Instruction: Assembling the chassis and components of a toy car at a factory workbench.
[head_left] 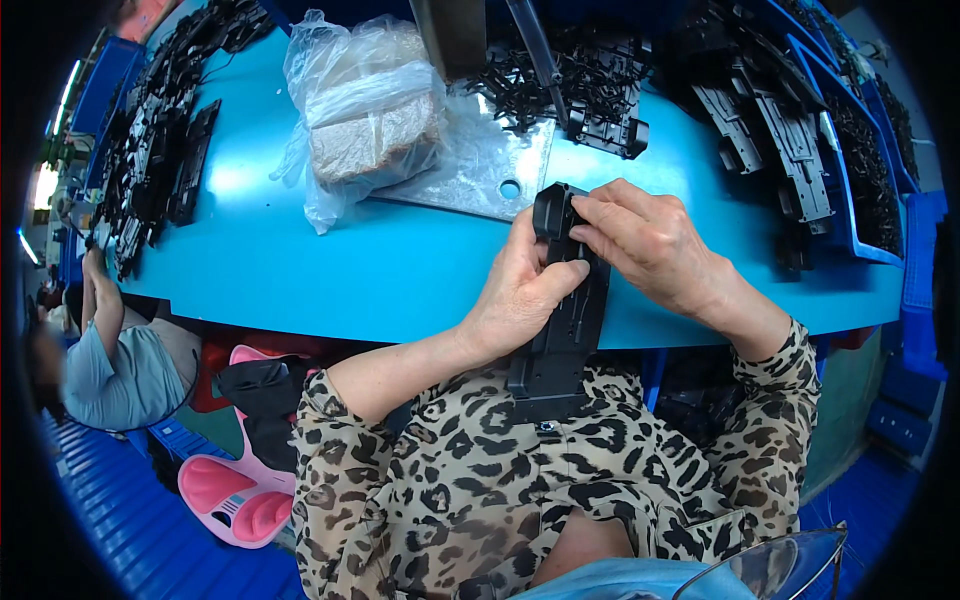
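Note:
A long black plastic part (552, 365) stretches from the table's near edge back against my body, its far end tipped up over the tabletop. My left hand (508, 292) is wrapped round its upper half, with the thumb lying across its face. At the far end of the part, my right hand (660, 242) is closed in a pinch, fingertips against the part's right edge. Whatever sits between those fingertips is too small or hidden to name. Beyond the hands lies a heap of small black plastic pieces (515, 88), with another black part (610, 135) beside it.
A plastic-wrapped block (375, 140) rests on a metal plate (470, 185) on the blue table (270, 270). Black parts (150, 170) pile up at the left, more (775, 140) at the right beside a blue bin (875, 245). A person (125, 360) sits at left near a pink stool (235, 490).

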